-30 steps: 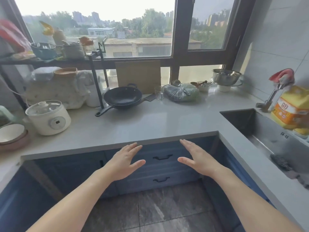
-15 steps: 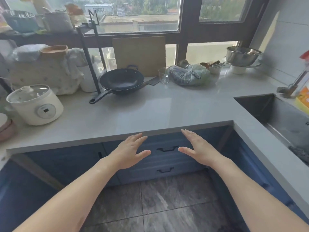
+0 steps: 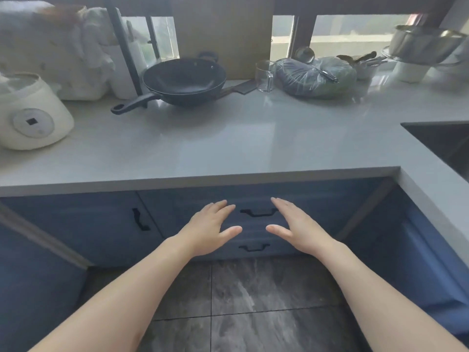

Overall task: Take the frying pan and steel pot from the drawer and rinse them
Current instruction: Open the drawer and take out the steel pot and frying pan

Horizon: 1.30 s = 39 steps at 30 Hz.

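Head view, hands: left hand (image 3: 208,228) and right hand (image 3: 297,227) are held out flat side by side in front of the blue drawers, fingers (image 3: 223,207) straight and slightly apart, holding nothing.
Head view, drawers: the upper drawer handle (image 3: 258,212) shows in the gap between the two hands; the lower drawer handle (image 3: 253,247) sits just below the thumbs. Both drawers are closed, so their contents are hidden.
Head view, task things: a black frying pan (image 3: 184,81) stands on the desk (image 3: 228,143) at 12 o'clock from the hands, its long handle pointing to 8 o'clock. A steel pot (image 3: 426,44) sits raised at 2 o'clock, cut off by the right border.
Head view, hard to make out: the sink (image 3: 441,143) at 3 o'clock shows only a dark corner. A white cooker (image 3: 30,115) at 10 o'clock is blurred and partly cut off. A wrapped bag (image 3: 317,74) beside a glass jug (image 3: 265,74) has unclear contents.
Head view, edges and room: the desk front edge runs just above the fingertips, with a broad bare stretch behind it; tiled floor (image 3: 253,301) lies between the forearms.
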{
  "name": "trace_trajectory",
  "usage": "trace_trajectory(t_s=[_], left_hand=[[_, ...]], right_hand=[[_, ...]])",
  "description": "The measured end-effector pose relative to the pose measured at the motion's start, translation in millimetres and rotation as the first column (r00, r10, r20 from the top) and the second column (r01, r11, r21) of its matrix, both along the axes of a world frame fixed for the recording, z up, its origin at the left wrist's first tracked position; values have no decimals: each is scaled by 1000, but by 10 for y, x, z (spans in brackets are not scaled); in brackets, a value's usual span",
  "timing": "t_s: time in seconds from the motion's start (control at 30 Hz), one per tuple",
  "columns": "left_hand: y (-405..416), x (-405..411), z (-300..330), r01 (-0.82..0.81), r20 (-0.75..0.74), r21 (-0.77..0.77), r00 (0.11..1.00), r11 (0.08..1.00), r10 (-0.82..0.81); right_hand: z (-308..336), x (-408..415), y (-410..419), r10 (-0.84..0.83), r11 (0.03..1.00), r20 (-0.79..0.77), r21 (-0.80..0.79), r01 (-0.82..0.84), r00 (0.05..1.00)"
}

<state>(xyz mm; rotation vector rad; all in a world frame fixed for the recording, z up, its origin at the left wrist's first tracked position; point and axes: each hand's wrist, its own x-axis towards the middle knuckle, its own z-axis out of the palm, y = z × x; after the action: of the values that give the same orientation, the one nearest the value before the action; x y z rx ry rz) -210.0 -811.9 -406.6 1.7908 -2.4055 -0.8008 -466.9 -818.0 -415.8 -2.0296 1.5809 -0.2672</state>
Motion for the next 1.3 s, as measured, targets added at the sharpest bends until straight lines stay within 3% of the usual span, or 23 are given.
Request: trace_trajectory(t_s=[0.23,0.53,0.93,1.3], left_hand=[[-338,-170,-575,-20,29,-38,999,999,21],[-580,-160,-1134,2,92,-203,996,979,17],[-618,-98,-1323,3,86,-222,996,975,17],[-614,-49,-1397,-9,74,-252,997,968,28]], right_hand=[[-678,23,-390,42,999,-41,-13,-42,998],[-1483,127,-641,46,998,-181,-43,-55,982],[-1915,281,-852,23,999,-242,-25,-30,970],[-2020,420,-751,-117,991,-154,-78,106,981]])
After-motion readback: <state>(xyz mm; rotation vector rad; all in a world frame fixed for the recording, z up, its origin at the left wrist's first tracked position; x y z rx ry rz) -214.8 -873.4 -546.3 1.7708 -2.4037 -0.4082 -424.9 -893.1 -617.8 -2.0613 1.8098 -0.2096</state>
